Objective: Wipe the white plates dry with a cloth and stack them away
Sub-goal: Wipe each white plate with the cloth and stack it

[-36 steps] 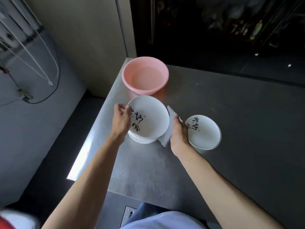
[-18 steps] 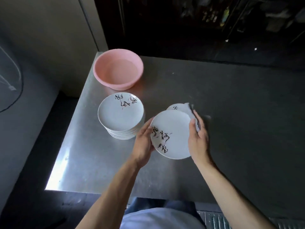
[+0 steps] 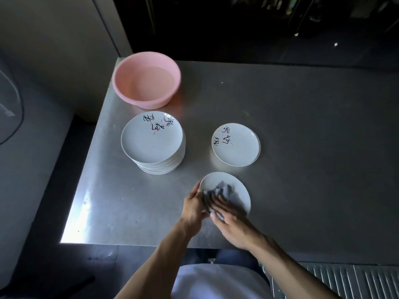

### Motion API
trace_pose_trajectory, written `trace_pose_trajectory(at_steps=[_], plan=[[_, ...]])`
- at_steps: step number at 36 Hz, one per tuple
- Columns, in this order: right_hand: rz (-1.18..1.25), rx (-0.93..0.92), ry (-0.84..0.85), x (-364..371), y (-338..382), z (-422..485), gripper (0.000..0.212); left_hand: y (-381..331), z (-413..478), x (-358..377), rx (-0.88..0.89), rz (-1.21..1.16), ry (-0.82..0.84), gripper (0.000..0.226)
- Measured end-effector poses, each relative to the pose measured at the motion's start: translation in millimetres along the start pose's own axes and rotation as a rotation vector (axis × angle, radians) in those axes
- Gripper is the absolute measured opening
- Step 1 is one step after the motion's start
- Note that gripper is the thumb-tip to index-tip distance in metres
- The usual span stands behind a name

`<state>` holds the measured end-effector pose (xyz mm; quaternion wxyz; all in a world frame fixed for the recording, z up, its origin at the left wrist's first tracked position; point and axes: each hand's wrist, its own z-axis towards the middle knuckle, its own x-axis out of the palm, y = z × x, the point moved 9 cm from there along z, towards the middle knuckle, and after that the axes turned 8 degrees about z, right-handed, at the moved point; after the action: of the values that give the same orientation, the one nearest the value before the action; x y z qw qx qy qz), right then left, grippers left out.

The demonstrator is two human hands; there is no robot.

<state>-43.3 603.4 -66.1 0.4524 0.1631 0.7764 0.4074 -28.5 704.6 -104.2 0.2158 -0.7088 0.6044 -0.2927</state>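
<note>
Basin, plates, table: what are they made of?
Basin: likely plastic, pink, matte, thin rolled rim. Plates: glazed ceramic or melamine, white and smooth with black brush lettering; cannot tell which. Table: looks like brushed stainless steel, grey with a bright glare along its left edge.

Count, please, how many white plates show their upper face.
3: the tall stack's top plate beside the basin, the small pile's top plate to its right, and the held plate being wiped. Others lie hidden underneath.
</note>
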Motion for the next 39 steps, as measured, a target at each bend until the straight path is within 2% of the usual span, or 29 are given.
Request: trace_pose_trajectory(at_steps=[2, 6, 12, 14, 17, 19, 22, 25, 28, 32, 34, 36, 37, 39], plan=[[-0.029, -0.003, 0.006, -0.9, -8.6, -12.8, 0.05, 3.2, 1.9, -9.0, -0.012, -0.012, -0.035, 0.04], [-0.08, 0.172, -0.071, -10.7, -44.1, -12.0, 0.053, 7.6, 2.3, -14.2, 0.006, -0.005, -0.054, 0.037], [0.049, 0.455, -0.255, -16.3, -58.8, 34.3, 0.051, 5.0, 2.6, -2.1, 0.011, -0.013, -0.009, 0.039], [0.112, 0.411, -0.242, -7.7, -44.6, 43.4, 0.052, 2.1, 4.1, 0.2, 0.01, -0.019, 0.009, 0.038], [0.1, 0.144, -0.121, 5.1, -7.9, 36.5, 0.05, 0.6, 7.8, -4.0, 0.005, -0.039, 0.012, 0.035], [0.164, 0.06, -0.024, 7.9, 4.9, 19.7, 0.049, 3.8, 10.5, -11.6, -0.02, -0.08, -0.015, 0.039], [0.244, 0.026, 0.036, 5.5, 0.8, -5.1, 0.041, 9.4, 12.1, -20.2, -0.039, -0.14, -0.043, 0.042], [0.115, 0.085, 0.013, 2.0, -22.4, -10.8, 0.044, 15.0, 11.5, -25.2, -0.067, -0.144, -0.077, 0.044], [0.01, 0.184, -0.097, -3.0, -40.7, 10.5, 0.051, 17.0, 10.2, -23.4, -0.072, -0.111, -0.085, 0.043], [0.223, 0.583, -0.45, -25.0, -59.1, 36.1, 0.05, 10.4, 6.4, -9.7, -0.041, -0.051, -0.014, 0.043], [0.237, 0.657, -0.605, -35.0, -52.2, 36.3, 0.05, 4.4, 4.9, -0.9, -0.018, -0.009, 0.025, 0.043], [0.246, 0.505, -0.6, -35.1, -29.7, 43.4, 0.05, 0.5, 2.9, 5.3, 0.005, 0.025, 0.056, 0.042], [0.314, 0.346, -0.527, -27.4, -14.0, 48.8, 0.046, -0.5, 1.9, 5.4, 0.009, 0.039, 0.056, 0.041], [0.43, 0.124, -0.263, -4.1, 4.8, 49.8, 0.043, 0.4, 0.8, -0.3, 0.021, 0.052, 0.035, 0.036]])
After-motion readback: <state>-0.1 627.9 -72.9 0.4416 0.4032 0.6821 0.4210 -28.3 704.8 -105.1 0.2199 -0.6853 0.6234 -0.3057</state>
